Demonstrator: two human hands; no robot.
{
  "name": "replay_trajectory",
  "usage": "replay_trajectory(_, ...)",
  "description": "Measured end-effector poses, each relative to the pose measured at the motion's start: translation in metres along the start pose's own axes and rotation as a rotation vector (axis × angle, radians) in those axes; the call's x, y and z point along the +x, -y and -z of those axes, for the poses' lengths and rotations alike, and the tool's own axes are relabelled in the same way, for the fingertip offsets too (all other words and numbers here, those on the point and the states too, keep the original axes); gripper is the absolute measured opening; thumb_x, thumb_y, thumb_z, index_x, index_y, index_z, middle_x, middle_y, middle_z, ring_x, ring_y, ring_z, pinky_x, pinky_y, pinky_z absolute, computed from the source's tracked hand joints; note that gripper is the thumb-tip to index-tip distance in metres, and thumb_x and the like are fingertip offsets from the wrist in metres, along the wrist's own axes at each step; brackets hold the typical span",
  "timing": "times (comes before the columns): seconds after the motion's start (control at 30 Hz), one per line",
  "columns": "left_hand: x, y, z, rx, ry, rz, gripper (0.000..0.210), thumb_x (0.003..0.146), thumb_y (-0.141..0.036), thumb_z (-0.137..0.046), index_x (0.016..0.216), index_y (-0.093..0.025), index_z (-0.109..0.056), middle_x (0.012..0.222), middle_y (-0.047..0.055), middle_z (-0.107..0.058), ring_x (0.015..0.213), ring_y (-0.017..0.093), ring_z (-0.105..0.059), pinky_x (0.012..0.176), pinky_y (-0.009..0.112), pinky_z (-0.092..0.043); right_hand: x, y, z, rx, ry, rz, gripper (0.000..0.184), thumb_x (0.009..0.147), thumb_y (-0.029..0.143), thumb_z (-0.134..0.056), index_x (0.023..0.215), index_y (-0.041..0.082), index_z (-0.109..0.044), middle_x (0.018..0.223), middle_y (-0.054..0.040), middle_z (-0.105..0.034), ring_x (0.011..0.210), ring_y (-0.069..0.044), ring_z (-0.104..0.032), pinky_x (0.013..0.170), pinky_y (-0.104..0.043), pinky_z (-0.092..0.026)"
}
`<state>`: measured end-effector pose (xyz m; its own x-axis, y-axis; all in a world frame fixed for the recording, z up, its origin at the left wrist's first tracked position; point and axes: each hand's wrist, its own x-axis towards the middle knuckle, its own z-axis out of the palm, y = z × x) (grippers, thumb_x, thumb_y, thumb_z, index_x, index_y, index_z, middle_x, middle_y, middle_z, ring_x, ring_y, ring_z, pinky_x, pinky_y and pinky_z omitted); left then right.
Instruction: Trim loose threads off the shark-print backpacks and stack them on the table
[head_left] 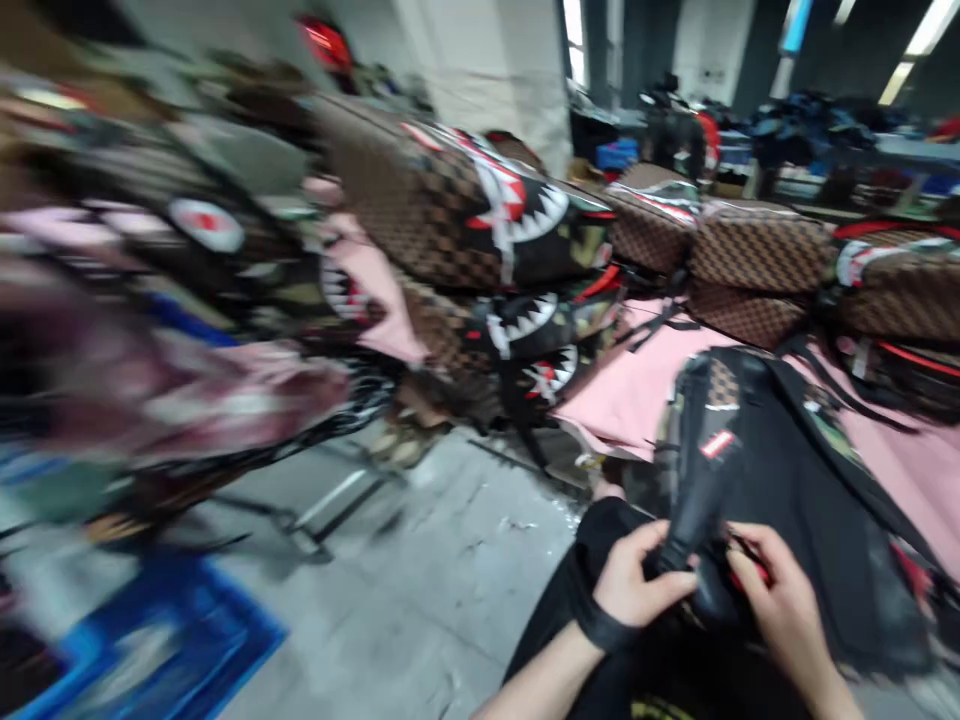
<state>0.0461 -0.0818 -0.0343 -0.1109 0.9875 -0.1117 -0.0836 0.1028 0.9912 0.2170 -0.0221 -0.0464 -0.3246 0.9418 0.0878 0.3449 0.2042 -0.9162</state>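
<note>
A black backpack [795, 480] lies with its padded back side up in front of me, its edge at my lap. My left hand [641, 580], with a dark band at the wrist, is closed round a black shoulder strap [694, 505] that bears a small red-and-white label and a brown checkered patch. Just to its right, my right hand [784, 595] is closed on a small red-and-black object [752, 568], close to the strap's lower end. Blur and the fingers hide what kind of object it is.
Stacked checkered bags with shark-mouth prints [517, 215] and brown checkered bags [761, 255] stand beyond. Pink cloth [649, 370] lies under some bags. At left, a blurred person in pinkish clothing [232, 400] sits near a blue crate [232, 640]. Grey floor [420, 580] lies between.
</note>
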Motion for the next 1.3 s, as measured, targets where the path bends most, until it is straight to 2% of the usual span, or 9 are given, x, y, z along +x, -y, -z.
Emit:
replay_trajectory(0.1,0.006,0.016,-0.019,-0.033,-0.136,-0.006,0.030,0.066,-0.036,-0.067,0.083,-0.011,-0.069,0.072,0.006,-0.069,0.067,0.017,-0.061,0.067,0.027,-0.047,0.017,-0.029,-0.005,0.270,0.013,-0.276,0.050,0.058,0.042,-0.073,0.099,0.018,-0.059,0.093,-0.0066,-0.069,0.083,-0.023,-0.065,0.065,-0.026,-0.055)
replay_trajectory(0.23,0.030,0.044,-0.022,-0.026,-0.279,0.038,0.054,0.077,-0.058,-0.044,0.066,-0.011,-0.069,0.059,0.007,-0.065,0.056,0.017,-0.060,0.057,0.027,-0.048,0.040,-0.035,-0.018,0.310,0.127,-0.542,0.049,0.046,0.043,-0.080,0.081,0.014,-0.061,0.066,-0.0057,-0.068,0.059,-0.025,-0.064,0.051,-0.030,-0.054)
replay_trajectory(0.33,0.021,0.050,0.002,0.043,-0.379,0.034,0.055,0.080,-0.057,-0.037,0.081,-0.012,-0.070,0.074,0.012,-0.070,0.072,0.020,-0.065,0.071,0.032,-0.050,0.045,-0.004,-0.024,0.409,0.018,-0.411,0.047,0.051,0.041,-0.078,0.085,0.014,-0.062,0.080,-0.0076,-0.070,0.073,-0.025,-0.066,0.065,-0.032,-0.055)
replay_trajectory(0.4,0.004,0.052,0.024,0.067,-0.328,0.064,0.043,0.071,-0.053,-0.054,0.090,-0.017,-0.069,0.090,0.012,-0.071,0.086,0.024,-0.064,0.078,0.035,-0.050,0.048,0.022,-0.028,0.408,0.037,-0.289,0.039,0.060,0.041,-0.073,0.086,0.014,-0.062,0.082,-0.0072,-0.070,0.072,-0.023,-0.065,0.066,-0.032,-0.054)
replay_trajectory(0.57,-0.036,0.049,0.062,0.413,0.154,0.106,0.021,0.071,-0.038,-0.062,0.086,-0.028,-0.071,0.092,0.003,-0.072,0.090,0.023,-0.064,0.082,0.033,-0.049,0.073,0.056,-0.043,0.261,0.013,-0.076,0.022,0.070,0.032,-0.062,0.083,0.014,-0.062,0.079,-0.0044,-0.068,0.071,-0.018,-0.062,0.065,-0.028,-0.050)
replay_trajectory(0.67,-0.034,0.032,0.052,0.306,-0.095,-0.022,0.029,0.081,-0.037,-0.051,0.104,-0.025,-0.063,0.096,0.005,-0.069,0.086,0.019,-0.065,0.082,0.031,-0.050,0.080,0.062,-0.053,0.147,-0.018,-0.056,0.015,0.071,0.027,-0.058,0.079,0.015,-0.062,0.072,-0.0015,-0.067,0.065,-0.016,-0.061,0.058,-0.024,-0.048)
replay_trajectory(0.8,0.002,0.015,0.021,0.261,-0.435,-0.211,0.067,0.065,-0.034,-0.071,0.125,-0.023,-0.043,0.128,0.010,-0.050,0.117,0.026,-0.048,0.100,0.040,-0.037,0.079,0.067,-0.062,0.011,-0.047,-0.042,0.010,0.073,0.025,-0.056,0.077,0.017,-0.060,0.069,-0.0006,-0.067,0.058,-0.013,-0.060,0.055,-0.021,-0.046)
replay_trajectory(1.03,0.026,0.024,0.003,0.266,-0.561,-0.176,0.046,0.065,-0.034,-0.070,0.105,-0.021,-0.050,0.103,0.007,-0.058,0.097,0.024,-0.057,0.092,0.037,-0.042,0.077,0.063,-0.053,-0.200,-0.025,-0.026,0.011,0.076,0.029,-0.060,0.081,0.019,-0.060,0.071,-0.0016,-0.068,0.062,-0.015,-0.063,0.056,-0.022,-0.044)
replay_trajectory(1.3,0.028,0.029,0.028,0.150,-0.363,-0.008,0.032,0.069,-0.033,-0.065,0.099,-0.022,-0.065,0.114,0.005,-0.061,0.112,0.024,-0.051,0.102,0.034,-0.033,0.075,0.065,-0.050,-0.241,0.091,0.069,0.021,0.075,0.035,-0.064,0.087,0.019,-0.058,0.075,-0.0009,-0.066,0.069,-0.017,-0.063,0.058,-0.022,-0.043)
